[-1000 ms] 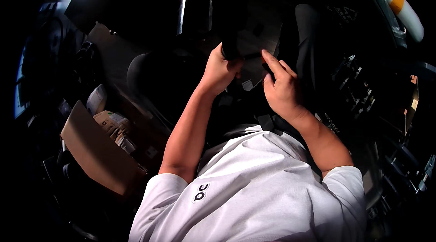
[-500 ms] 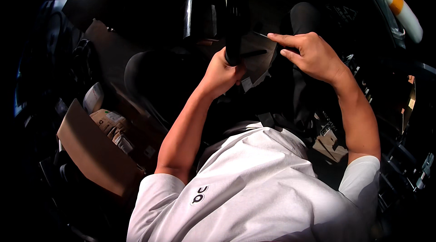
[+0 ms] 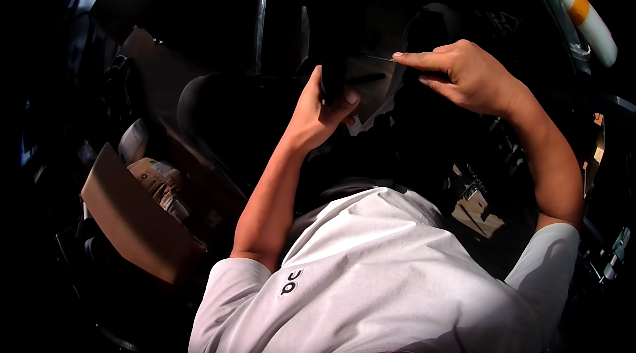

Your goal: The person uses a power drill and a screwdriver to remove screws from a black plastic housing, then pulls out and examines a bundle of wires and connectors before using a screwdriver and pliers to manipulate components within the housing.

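Fingers of my left hand are wrapped round the lower end of a black upright bar; its full shape is lost in the dark. A short black rod points right from beside the bar. On the right, my right hand has its index finger stretched out and its thumb apart. That fingertip touches the end of a thin metal rod, which runs left toward the bar. Where the rod's other end goes is hidden in shadow.
At the lower left stands an open cardboard box with brown paper packages beside it. A white tube with an orange band leans at the upper right. Torn cardboard lies low on the right. My dark-clothed knees flank the work.
My right hand has shifted slightly right, its forearm swinging outward, with the fingertip still at the thin rod. The bar has moved a little left, and my left thumb now shows across it.
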A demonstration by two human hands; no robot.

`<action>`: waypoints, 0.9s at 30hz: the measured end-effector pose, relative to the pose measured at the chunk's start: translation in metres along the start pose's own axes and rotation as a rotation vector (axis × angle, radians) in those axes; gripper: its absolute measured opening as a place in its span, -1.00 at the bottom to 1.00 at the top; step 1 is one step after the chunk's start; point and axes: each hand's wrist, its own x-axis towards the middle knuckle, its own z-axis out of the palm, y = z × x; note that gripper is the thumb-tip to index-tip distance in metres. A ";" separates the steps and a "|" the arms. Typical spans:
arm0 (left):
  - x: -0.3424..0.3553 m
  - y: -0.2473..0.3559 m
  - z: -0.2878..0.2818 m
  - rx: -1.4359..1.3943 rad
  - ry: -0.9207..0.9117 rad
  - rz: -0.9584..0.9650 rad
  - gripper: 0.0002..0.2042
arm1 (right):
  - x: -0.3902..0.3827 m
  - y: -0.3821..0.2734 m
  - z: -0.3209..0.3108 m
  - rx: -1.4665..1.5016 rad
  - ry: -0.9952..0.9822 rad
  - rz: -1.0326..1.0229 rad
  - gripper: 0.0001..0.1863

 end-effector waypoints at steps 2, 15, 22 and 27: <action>-0.001 0.000 0.009 0.052 0.112 0.081 -0.16 | -0.001 0.007 0.007 -0.053 -0.043 -0.083 -0.61; 0.021 -0.007 0.009 -0.082 0.098 0.102 -0.73 | -0.026 -0.019 0.068 0.169 0.408 0.171 -0.56; 0.018 -0.009 0.011 -0.083 0.143 0.105 -0.79 | -0.011 -0.022 0.105 0.231 0.607 0.166 -0.58; 0.014 -0.002 0.013 -0.074 0.153 0.063 -0.79 | -0.011 -0.033 0.110 0.144 0.603 0.242 -0.58</action>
